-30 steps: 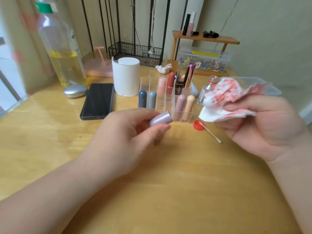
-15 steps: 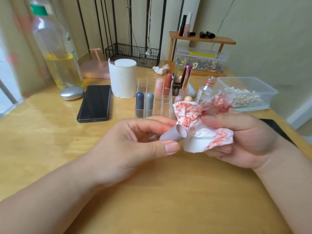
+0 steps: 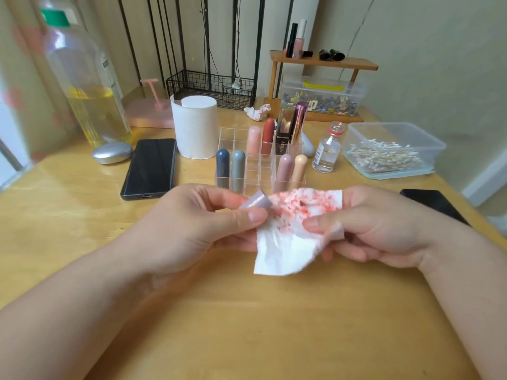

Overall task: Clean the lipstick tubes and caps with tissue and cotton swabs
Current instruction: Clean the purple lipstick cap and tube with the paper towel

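Gripping the lilac cap [image 3: 255,201], left hand [image 3: 186,229]; pinching stained tissue [image 3: 290,237] at its tip, right hand [image 3: 384,226].

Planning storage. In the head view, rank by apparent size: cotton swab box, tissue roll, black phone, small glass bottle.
1. cotton swab box
2. tissue roll and black phone, too alike to separate
3. small glass bottle

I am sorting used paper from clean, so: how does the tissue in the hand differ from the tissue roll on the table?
The tissue is blotched with red; the tissue roll looks clean white. The tissue is one loose, crumpled sheet; the tissue roll is a wound cylinder. The right hand holds the tissue in the air; the tissue roll stands upright on the table. Both are white paper.
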The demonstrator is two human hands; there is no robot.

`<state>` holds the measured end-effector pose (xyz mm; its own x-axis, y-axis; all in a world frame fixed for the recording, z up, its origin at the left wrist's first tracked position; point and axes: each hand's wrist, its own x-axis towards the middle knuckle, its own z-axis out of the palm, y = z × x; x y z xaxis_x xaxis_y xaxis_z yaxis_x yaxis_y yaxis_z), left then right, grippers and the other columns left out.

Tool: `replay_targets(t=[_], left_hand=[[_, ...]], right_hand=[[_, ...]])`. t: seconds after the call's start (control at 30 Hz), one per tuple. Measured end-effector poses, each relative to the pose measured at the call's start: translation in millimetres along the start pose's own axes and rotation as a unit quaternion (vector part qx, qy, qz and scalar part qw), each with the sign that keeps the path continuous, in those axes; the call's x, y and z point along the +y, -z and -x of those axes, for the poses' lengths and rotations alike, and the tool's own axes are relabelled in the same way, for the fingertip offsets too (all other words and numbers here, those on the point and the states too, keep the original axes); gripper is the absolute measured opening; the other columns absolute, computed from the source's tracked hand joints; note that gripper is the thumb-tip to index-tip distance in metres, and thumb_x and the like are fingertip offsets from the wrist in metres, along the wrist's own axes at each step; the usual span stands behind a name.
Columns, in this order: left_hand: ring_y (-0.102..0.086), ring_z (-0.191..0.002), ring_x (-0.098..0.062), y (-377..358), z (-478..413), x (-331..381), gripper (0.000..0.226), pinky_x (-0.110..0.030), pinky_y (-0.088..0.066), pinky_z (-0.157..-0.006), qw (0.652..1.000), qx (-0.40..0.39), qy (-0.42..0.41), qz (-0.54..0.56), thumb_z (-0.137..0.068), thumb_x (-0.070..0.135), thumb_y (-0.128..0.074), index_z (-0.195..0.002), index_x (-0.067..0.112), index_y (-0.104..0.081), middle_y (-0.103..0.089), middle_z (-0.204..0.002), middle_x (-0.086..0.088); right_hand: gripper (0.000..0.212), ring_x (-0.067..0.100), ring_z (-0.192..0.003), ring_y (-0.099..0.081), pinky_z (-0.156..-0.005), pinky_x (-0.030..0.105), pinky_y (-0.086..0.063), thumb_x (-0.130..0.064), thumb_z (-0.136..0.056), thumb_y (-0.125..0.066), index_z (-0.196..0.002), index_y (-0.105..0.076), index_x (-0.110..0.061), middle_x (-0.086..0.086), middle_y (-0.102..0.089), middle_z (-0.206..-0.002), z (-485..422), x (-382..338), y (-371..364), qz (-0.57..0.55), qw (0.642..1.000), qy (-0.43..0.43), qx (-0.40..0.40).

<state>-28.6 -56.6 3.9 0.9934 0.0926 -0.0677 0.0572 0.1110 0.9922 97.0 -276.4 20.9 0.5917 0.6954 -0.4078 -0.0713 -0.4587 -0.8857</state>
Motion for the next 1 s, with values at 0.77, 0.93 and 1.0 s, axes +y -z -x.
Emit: replay_targets(t=[0.77,0.93,1.0], left_hand=[[-0.064,-0.070,-0.020,-9.2,2.7,-10.5,0.026,-0.028,-0.054,-0.059,0.991,0.004,-0.100,-0.094,-0.076,0.020,-0.077,-0.097,0.006,-0.069,-0.070,-0.085,-0.021],[-0.063,-0.078,-0.017,-5.1,-0.2,-14.0,0.026,-0.023,-0.052,-0.067,0.993,-0.053,-0.100,-0.031,-0.072,0.010,-0.085,-0.093,0.011,-0.071,-0.068,-0.092,-0.025],[-0.062,-0.073,-0.016,-4.4,-1.7,-15.8,0.027,-0.023,-0.053,-0.065,0.993,-0.070,-0.098,0.008,-0.071,0.005,-0.084,-0.094,0.010,-0.072,-0.069,-0.087,-0.016]], right_hand=[[0.013,0.009,-0.075,-0.062,-0.063,0.027,-0.047,-0.033,-0.082,-0.080,-0.076,-0.071,-0.027,-0.009,-0.067,-0.078,-12.4,11.0,30.4,0.386,0.884,-0.031,0.262],[0.012,0.003,-0.047,-0.050,-0.053,0.027,-0.039,-0.022,-0.090,-0.071,-0.078,-0.069,-0.020,-0.002,-0.069,-0.063,-10.9,9.6,39.2,0.300,0.901,0.067,0.307],[0.013,0.001,-0.043,-0.046,-0.053,0.025,-0.036,-0.018,-0.090,-0.070,-0.078,-0.068,-0.020,-0.008,-0.063,-0.056,-10.8,9.8,44.3,0.273,0.896,0.108,0.333]])
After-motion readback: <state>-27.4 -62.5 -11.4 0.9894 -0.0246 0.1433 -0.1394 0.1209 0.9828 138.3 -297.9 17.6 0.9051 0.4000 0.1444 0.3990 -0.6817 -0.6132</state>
